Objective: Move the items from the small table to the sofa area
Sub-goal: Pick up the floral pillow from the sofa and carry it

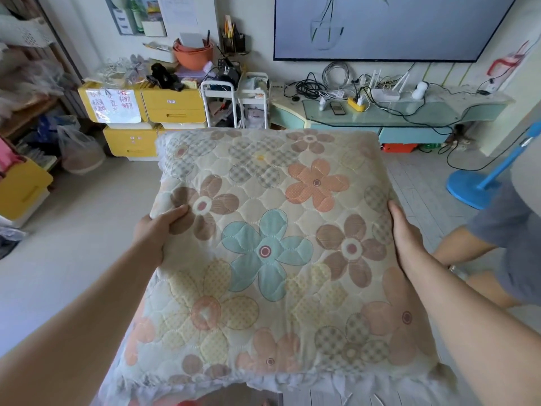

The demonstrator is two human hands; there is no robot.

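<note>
A large quilted cushion (272,253) with a cream cover and orange, brown, teal and yellow flowers fills the middle of the view, held flat in front of me above the floor. My left hand (158,230) grips its left edge, thumb on top. My right hand (405,232) clasps its right edge, fingers pressed along the side. The cushion hides whatever lies beneath it; neither the small table nor the sofa shows.
Yellow storage drawers (172,106) and a white trolley (234,104) stand against the far wall. A teal glass-topped TV console (389,115) with cables runs to the right. A blue fan base (471,186) and another person's legs (480,259) are at right.
</note>
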